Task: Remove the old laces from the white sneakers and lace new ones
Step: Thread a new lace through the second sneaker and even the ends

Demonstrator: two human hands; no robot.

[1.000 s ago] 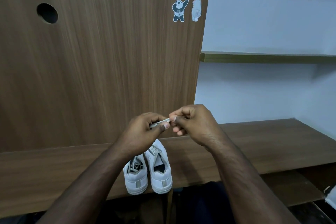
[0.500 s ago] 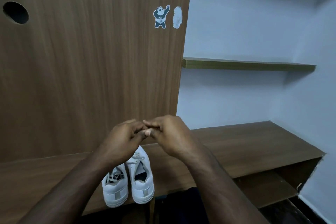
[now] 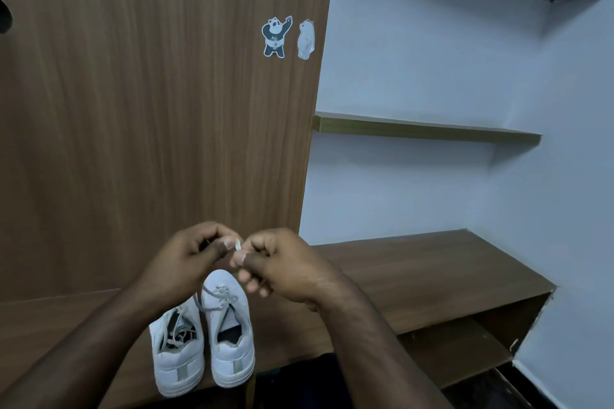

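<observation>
Matt wood-grain panel (image 3: 149, 109), smooth white sneakers (image 3: 202, 342), perhaps leather

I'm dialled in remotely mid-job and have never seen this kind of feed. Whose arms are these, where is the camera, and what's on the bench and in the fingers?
There is no machine here: the arms belong to a person, and the single camera sits on their head, looking forward and down. The left hand and right hand meet above a wooden bench, and together they pinch a small pale piece, seemingly part of a lace; it is too small to be sure. On the bench below stand two white sneakers, the left sneaker and right sneaker, side by side, heels toward the camera, with loose greyish laces still in them. Bear stickers decorate the wooden panel behind.
</observation>
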